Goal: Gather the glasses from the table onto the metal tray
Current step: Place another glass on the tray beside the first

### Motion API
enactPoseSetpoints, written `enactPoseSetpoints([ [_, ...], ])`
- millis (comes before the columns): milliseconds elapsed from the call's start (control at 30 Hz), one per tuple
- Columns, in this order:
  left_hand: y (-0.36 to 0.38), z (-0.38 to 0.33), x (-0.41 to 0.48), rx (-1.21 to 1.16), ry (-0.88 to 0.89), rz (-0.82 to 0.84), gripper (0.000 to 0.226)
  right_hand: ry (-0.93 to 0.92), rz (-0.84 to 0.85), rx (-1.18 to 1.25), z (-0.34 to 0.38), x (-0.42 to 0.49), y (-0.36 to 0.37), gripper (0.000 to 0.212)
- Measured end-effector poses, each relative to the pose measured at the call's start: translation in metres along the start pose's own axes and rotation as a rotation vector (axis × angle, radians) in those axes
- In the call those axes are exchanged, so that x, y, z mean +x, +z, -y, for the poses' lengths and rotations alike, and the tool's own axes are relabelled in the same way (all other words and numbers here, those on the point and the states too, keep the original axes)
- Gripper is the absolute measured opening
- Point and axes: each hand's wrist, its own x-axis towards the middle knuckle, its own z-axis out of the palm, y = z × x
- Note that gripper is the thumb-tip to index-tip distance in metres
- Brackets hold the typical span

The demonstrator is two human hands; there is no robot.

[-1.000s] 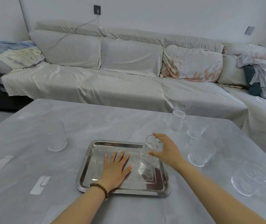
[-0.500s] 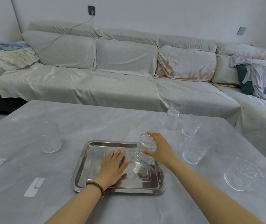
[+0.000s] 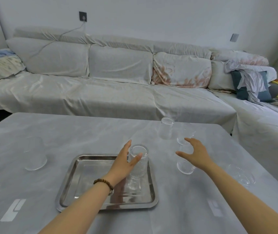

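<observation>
A metal tray (image 3: 84, 183) lies on the grey table in front of me. A ribbed clear glass (image 3: 140, 168) stands rim-down at the tray's right side. My left hand (image 3: 124, 162) is raised beside that glass on its left, fingers apart, thumb across its front. My right hand (image 3: 194, 154) hovers open to the right of the tray, fingers spread above a short clear glass (image 3: 184, 168) on the table. Behind it stand a small upturned glass (image 3: 166, 129) and another clear glass (image 3: 185, 132), partly hidden by my fingers.
A clear tumbler (image 3: 35, 156) stands on the table far left of the tray. A wide ribbed glass (image 3: 241, 174) sits near the table's right edge. Behind the table runs a cloth-covered sofa (image 3: 118, 92). White tape marks (image 3: 13, 209) lie near the front.
My right hand let go of the ribbed glass on the tray and moved right over the table's glasses. My left hand rose from the tray floor to the glass's side.
</observation>
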Motion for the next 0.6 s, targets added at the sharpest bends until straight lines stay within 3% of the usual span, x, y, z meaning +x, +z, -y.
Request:
enactPoseSetpoints([
  [400,0.007,-0.002,0.008,0.003,-0.011,-0.050,0.086,0.130,-0.045,0.153,-0.019,-0.002,0.001,0.088],
  [600,0.007,-0.006,0.010,0.034,-0.018,-0.055,0.081,0.160,-0.125,0.589,0.013,-0.020,-0.014,0.072],
])
